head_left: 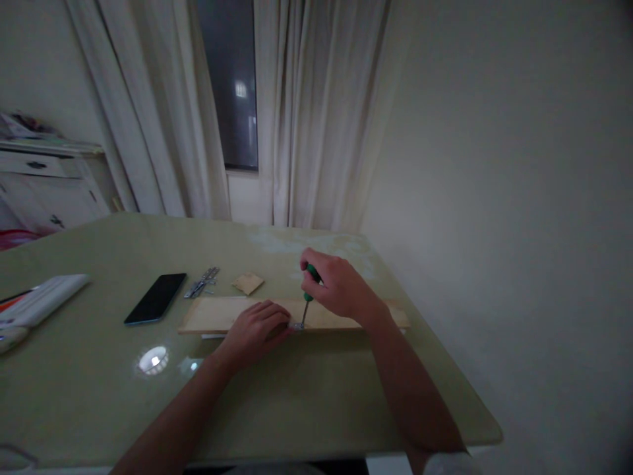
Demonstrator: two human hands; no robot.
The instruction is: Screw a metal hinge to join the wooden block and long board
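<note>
A long pale wooden board (212, 313) lies across the table in front of me. My right hand (336, 284) is wrapped round the green handle of a screwdriver (310, 280), whose shaft slants down to the board's near edge. At its tip sits a small metal piece (299, 326), perhaps a hinge or bracket; the screw itself is too small to make out. With fingers bent and close together, my left hand (260, 323) grips the board just left of the metal piece. Its thumb is along the near edge, and the fingertips are partly hidden.
Behind the board lie a small brown packet (248, 283) and several metal hardware pieces (202, 282). A dark phone (156, 299) rests farther left, beside a long white object (47, 300). The greenish table (306, 409) ends near a wall (494, 198) on the right.
</note>
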